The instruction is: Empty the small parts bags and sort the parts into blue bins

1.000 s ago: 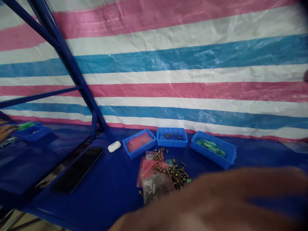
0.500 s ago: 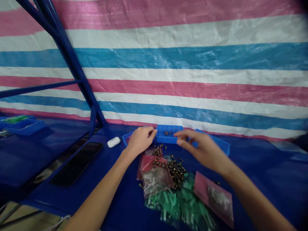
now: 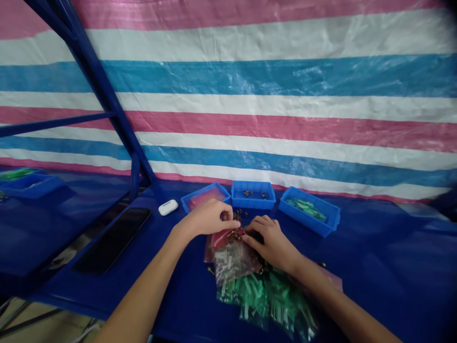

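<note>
My left hand (image 3: 213, 217) is curled above the top of a red plastic bag (image 3: 222, 238), thumb and fingertips drawn together. Whatever they hold is hidden or too small to name. Facing it, my right hand (image 3: 272, 242) reaches down onto the pile of small brass-coloured screws (image 3: 235, 234), its thumb and fingers bent closely together at the pile. Its grip cannot be made out, and it covers much of the pile. Below the hands lie a clear bag with pale pieces (image 3: 233, 264) and several clear bags of green parts (image 3: 252, 293).
Three blue trays stand along the back: one with red bags (image 3: 224, 194), one with a few screws (image 3: 253, 205), one with green bags (image 3: 324, 229). To the left are a white case (image 3: 167, 207), a black phone (image 3: 114, 240) and a blue frame post (image 3: 103, 95).
My right hand has come down from the middle tray to the screw pile. A second small cluster of screws now shows in that tray. My left hand has moved slightly nearer the pile.
</note>
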A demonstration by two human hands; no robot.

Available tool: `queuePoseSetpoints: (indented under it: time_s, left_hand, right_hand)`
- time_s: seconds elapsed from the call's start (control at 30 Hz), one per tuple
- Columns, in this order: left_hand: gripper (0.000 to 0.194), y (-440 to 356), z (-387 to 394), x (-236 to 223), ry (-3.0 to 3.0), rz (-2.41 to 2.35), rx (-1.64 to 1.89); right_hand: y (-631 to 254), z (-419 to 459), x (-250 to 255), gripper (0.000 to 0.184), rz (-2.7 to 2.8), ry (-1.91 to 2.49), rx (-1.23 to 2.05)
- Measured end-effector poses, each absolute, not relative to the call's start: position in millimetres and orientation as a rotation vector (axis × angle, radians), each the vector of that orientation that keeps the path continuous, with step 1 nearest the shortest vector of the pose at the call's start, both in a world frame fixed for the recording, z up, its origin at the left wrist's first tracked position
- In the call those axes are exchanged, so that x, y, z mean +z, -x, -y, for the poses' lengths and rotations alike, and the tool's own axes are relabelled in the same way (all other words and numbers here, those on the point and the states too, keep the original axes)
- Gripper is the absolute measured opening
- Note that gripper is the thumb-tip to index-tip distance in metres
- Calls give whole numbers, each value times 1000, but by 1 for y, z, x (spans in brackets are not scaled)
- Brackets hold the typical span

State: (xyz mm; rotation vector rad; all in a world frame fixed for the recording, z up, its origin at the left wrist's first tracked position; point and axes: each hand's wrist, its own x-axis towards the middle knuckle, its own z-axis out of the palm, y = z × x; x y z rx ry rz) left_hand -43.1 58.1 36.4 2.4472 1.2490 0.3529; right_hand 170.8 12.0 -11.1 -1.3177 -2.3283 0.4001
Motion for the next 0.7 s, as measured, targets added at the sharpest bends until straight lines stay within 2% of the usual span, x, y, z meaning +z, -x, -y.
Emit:
queuePoseSetpoints:
  time_s: [0.13, 0.37, 0.47, 0.6, 0.7]
  left_hand:
    - [30, 52, -57, 34, -2408, -1182, 190]
    - [29, 55, -57, 27, -2408, -1217, 177]
    - [24, 55, -57, 26, -2370, -1238, 155]
    - [16, 56, -59, 25, -2368, -1198, 116]
    - [19, 57, -61, 24, -2421, -1137, 147]
  right_hand:
    - [-178, -16, -12, 23, 2234, 1344, 439]
    - [-196, -21, -18, 14, 2199, 1364, 356]
    - [-192, -14, -13, 24, 2214, 1297, 273]
    - [-175, 3, -4, 39, 2525, 1024, 226]
    - [-166, 12, -7, 48, 2689, 944, 115]
